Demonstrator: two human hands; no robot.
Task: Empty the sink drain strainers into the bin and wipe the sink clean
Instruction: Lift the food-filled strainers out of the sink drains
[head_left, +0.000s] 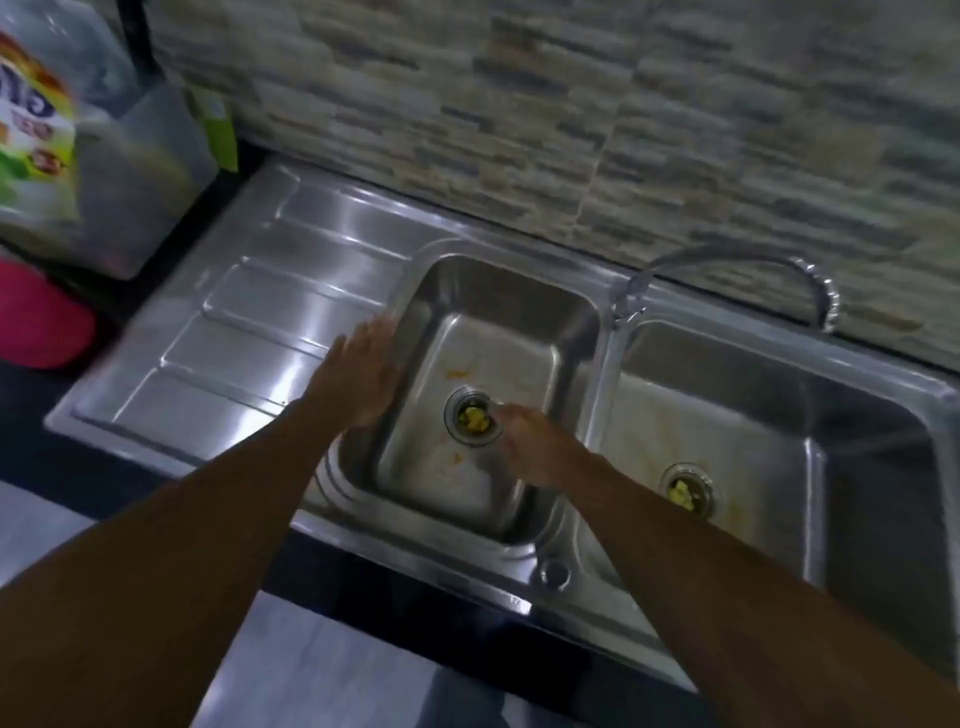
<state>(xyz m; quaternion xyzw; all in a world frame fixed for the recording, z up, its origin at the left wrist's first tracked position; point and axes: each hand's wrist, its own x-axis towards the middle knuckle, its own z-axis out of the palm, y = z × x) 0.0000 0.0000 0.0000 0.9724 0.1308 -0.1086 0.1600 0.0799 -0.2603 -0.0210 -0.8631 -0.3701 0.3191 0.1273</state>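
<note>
A steel double sink fills the view. The left basin (488, 322) has a drain strainer (472, 421) holding yellow food scraps, with orange smears around it. The right basin (753, 395) has a second strainer (688, 491), also with yellow scraps. My right hand (535, 447) reaches down into the left basin, its fingertips at the right rim of that strainer; whether they grip it is blurred. My left hand (363, 379) lies flat with fingers spread on the left edge of the left basin, holding nothing.
A ribbed steel drainboard (244, 332) stretches to the left. A curved tap (737, 270) stands behind the divider. At far left are a plastic bag with print (36, 130), a clear container (150, 171) and a pink object (41, 322). A stone-tile wall runs behind.
</note>
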